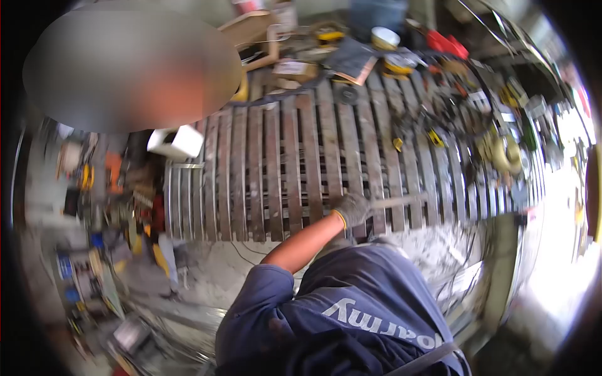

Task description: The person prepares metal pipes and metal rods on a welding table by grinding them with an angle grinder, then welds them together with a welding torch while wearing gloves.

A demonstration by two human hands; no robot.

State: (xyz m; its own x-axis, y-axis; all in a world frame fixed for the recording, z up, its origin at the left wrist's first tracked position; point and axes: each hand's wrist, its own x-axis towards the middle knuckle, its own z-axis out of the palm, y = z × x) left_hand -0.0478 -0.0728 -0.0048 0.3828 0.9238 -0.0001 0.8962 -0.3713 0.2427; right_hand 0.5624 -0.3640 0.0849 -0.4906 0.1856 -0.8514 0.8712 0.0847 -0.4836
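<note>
My left hand [352,209], in a grey glove with a yellow cuff edge, is closed at the front edge of a slatted metal table [256,169]. From its fingers a long, thin, pale bar [401,201] extends to the right, low over the slats. Motion smears the bar, so its exact kind cannot be made out. My right hand does not show anywhere in the view.
A white box-like object [175,142] is at the table's left end. Cartons, a dark sheet [351,59], a white-topped container [385,38] and a red object [446,44] lie along the back. Tools and cables crowd the right side. A person, blurred, is at upper left.
</note>
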